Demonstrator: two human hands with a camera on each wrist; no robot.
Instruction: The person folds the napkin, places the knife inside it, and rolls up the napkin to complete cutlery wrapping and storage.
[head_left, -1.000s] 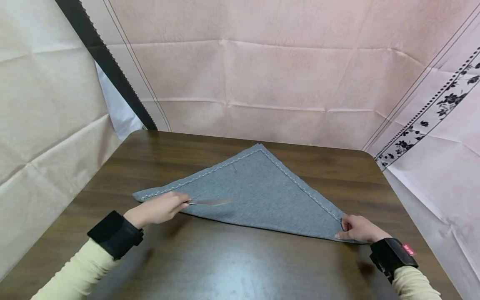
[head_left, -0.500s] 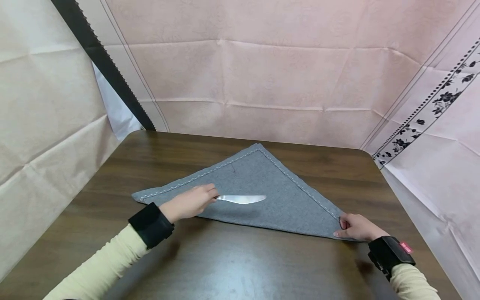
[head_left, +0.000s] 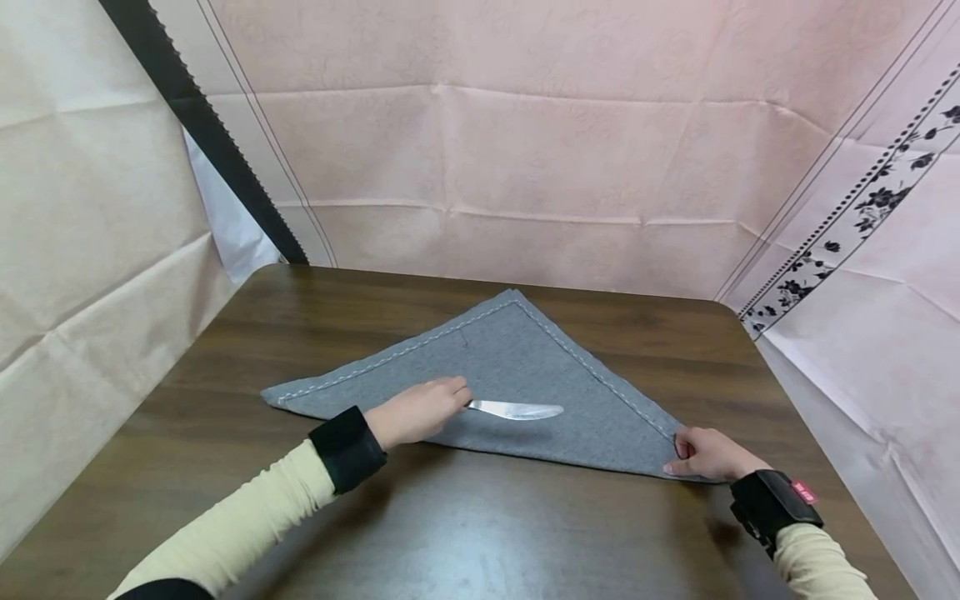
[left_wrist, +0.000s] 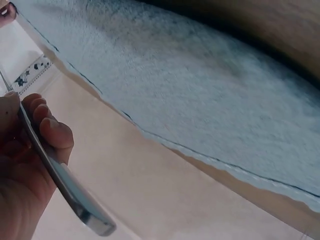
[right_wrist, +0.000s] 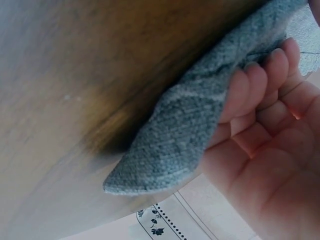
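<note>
A blue-grey cloth (head_left: 555, 375) with white stitching along two edges lies folded into a triangle, its long side nearest me. Over its middle, my left hand (head_left: 423, 408) grips a silver table knife (head_left: 517, 410) by the handle, the blade pointing right. The left wrist view shows the knife's handle (left_wrist: 65, 182) under curled fingers. At the cloth's right corner my right hand (head_left: 712, 454) pinches the edge. Up close in the right wrist view, the corner of the cloth (right_wrist: 170, 135) hangs beside the curled fingers (right_wrist: 255, 85).
The brown wooden table (head_left: 465, 525) has rounded far corners. Behind it hangs a pale pink sheet (head_left: 525, 167), with a black band (head_left: 217, 142) on the left and a floral strip (head_left: 862, 217) on the right.
My left hand has moved right across the cloth with the knife, from near its left corner to its middle. The right hand stays at the right corner.
</note>
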